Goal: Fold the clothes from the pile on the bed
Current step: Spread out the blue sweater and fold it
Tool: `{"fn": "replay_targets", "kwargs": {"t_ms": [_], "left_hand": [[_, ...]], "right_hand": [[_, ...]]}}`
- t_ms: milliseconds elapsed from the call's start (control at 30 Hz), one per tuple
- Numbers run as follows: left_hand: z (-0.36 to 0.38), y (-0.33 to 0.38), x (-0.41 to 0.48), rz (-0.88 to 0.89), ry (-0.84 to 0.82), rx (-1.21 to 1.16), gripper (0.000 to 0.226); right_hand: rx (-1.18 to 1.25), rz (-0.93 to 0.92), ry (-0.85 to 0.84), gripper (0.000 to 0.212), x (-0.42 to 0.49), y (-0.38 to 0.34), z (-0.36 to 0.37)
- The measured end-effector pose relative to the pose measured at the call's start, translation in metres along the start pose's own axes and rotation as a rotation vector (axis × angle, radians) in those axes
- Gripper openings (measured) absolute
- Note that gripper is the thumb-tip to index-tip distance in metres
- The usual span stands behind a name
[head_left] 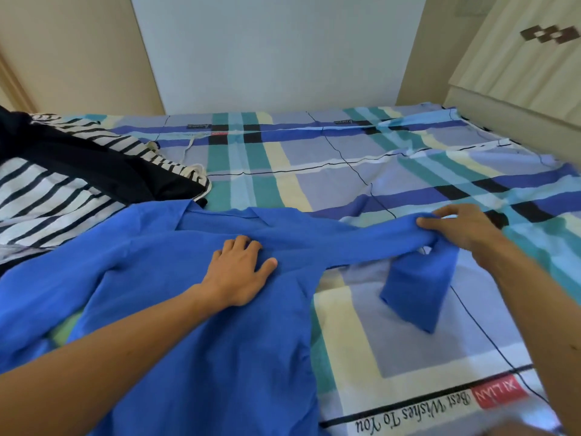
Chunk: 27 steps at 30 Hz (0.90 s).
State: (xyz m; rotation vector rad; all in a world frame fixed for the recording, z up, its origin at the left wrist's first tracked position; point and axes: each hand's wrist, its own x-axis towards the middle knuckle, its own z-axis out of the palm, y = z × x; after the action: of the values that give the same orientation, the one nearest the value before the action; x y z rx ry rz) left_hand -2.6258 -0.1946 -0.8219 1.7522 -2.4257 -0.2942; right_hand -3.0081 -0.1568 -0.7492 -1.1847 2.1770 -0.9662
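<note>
A pile point(63, 171) of striped and dark clothes is lying at the bed's point(314, 158) left edge, the left hand point(240, 270) is pressing flat, fingers spread, on the blue shirt point(195, 325) lying spread beside the pile, and the right hand point(462, 229) is pinching its sleeve point(371, 240).

Blue shirt point(195, 325) hem and striped pile point(47, 196) beyond the frame's edges.

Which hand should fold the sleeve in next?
Right. The right hand already grips the sleeve, lifted off the bed; the left hand lies flat on the shirt, likely pinning it.
</note>
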Motion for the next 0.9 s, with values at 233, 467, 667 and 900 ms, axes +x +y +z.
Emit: {"fn": "replay_targets", "kwargs": {"t_ms": [233, 467, 667, 900], "left_hand": [[0.007, 0.050, 0.026, 0.151, 0.148, -0.174, 0.044], [0.041, 0.078, 0.043, 0.160, 0.121, -0.092, 0.053], [0.066, 0.074, 0.040, 0.127, 0.099, 0.027, 0.071], [0.067, 0.072, 0.044, 0.128, 0.034, 0.088, 0.075]], "right_hand": [[-0.361, 0.215, -0.464, 0.031, -0.014, 0.033, -0.014], [0.461, 0.109, -0.167, 0.008, -0.012, 0.028, -0.042], [0.274, 0.127, -0.184, 0.034, -0.009, 0.040, -0.078], [-0.787, 0.290, -0.358, 0.062, -0.007, 0.074, -0.066]]}}
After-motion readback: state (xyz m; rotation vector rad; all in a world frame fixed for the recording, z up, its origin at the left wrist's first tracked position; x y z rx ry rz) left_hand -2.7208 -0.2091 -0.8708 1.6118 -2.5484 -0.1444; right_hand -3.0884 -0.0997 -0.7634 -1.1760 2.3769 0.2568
